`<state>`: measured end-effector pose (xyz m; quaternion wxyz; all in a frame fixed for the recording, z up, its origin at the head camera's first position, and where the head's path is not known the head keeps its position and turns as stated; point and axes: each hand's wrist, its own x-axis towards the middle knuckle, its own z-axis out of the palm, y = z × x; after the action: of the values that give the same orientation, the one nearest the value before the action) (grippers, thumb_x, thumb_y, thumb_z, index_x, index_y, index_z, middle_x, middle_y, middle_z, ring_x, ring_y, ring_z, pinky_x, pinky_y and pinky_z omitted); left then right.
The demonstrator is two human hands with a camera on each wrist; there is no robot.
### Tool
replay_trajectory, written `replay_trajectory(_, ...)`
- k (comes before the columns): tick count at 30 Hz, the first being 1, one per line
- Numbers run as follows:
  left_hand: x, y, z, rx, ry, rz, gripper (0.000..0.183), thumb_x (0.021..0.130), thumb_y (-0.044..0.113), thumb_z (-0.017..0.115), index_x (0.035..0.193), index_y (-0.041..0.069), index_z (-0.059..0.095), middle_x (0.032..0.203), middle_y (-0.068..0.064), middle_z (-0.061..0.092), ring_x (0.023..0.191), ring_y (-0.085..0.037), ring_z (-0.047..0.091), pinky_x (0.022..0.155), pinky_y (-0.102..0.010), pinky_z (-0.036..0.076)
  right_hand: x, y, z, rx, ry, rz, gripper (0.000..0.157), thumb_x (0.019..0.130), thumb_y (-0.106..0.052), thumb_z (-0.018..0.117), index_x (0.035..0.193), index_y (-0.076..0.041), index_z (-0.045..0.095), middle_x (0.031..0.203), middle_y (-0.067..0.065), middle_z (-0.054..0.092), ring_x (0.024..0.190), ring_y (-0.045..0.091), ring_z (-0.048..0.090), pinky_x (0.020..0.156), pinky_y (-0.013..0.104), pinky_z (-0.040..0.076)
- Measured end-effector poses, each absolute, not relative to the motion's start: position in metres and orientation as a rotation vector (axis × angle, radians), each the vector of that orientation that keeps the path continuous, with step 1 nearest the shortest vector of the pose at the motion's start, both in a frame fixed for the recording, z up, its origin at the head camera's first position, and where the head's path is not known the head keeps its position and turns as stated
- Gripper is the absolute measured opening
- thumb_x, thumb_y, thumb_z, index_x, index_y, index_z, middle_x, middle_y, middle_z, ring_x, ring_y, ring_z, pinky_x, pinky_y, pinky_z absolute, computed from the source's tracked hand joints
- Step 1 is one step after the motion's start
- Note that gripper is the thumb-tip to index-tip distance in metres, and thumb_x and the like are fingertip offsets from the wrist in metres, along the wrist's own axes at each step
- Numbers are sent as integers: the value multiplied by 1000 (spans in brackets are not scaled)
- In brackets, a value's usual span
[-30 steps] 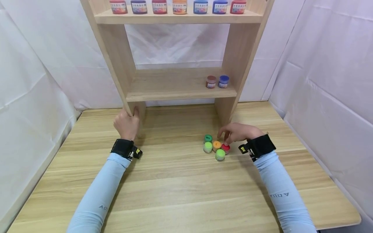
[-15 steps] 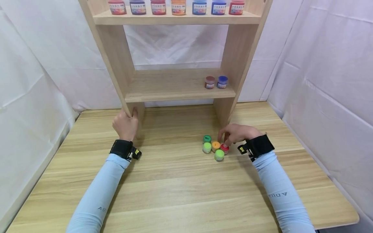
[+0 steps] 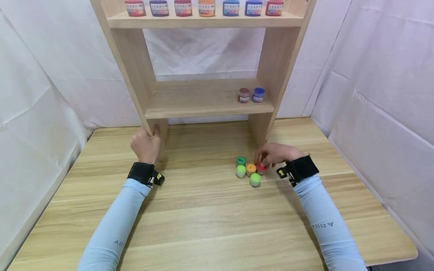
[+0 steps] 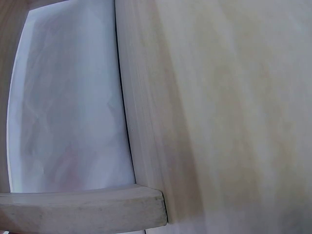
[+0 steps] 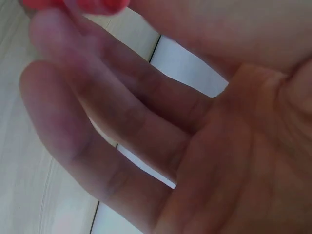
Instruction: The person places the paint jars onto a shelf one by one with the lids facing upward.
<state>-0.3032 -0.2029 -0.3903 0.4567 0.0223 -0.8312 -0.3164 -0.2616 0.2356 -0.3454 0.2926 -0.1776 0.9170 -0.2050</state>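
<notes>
In the head view my left hand (image 3: 145,146) grips the lower left side panel of a wooden shelf (image 3: 210,111), thumb on the inner face. The left wrist view shows wood and white cloth, but no hand. My right hand (image 3: 276,153) pinches a red-lidded paint jar (image 3: 261,168) beside the shelf's right foot. At the top of the right wrist view, part of the red jar (image 5: 102,5) shows at the fingertips. Close to it on the table stand an orange-lidded jar (image 3: 251,169), a dark green one (image 3: 240,161) and two light green jars (image 3: 255,180).
A brown jar (image 3: 243,95) and a blue jar (image 3: 258,95) stand on the middle shelf's right end. Several paint jars (image 3: 183,8) line the upper shelf. White cloth (image 3: 373,94) hangs behind and beside the wooden table (image 3: 190,218).
The red jar has shifted slightly upward in the head view, together with my right thumb. My left hand keeps its grip on the panel, and the other jars stay in place.
</notes>
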Motion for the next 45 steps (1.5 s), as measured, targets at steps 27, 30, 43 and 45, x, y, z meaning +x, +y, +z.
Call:
replay_trajectory(27,-303,-204,-388,62,-2035,-787,31,96,28,68,84,-1,66,73,-24,71,61,-44,62,54,-51,38,-271,245,-353,-427,2614,-595,35,107,-8,46,139,-1,59,123,21,64,85,24,69,72,32,54)
replay_trajectory(30,-303,-204,-388,66,-2036,-791,31,96,28,68,84,-1,66,74,-24,72,62,-44,64,55,-52,38,-270,245,-352,-441,2618,-582,38,105,-14,55,141,-1,58,122,20,66,88,25,69,73,33,55)
replay_trajectory(43,-303,-202,-390,61,-2048,-796,32,97,29,68,83,0,65,71,-23,70,59,-42,59,55,-49,36,-269,237,-357,-488,2687,-460,45,95,-16,74,138,-6,63,119,14,69,104,26,62,92,41,52)
replay_trajectory(45,-303,-202,-390,57,-2052,-797,31,97,29,68,86,0,66,73,-23,71,60,-42,61,54,-48,36,-269,236,-358,-488,2697,-449,45,94,-14,74,137,-6,64,120,14,70,104,27,63,93,42,52)
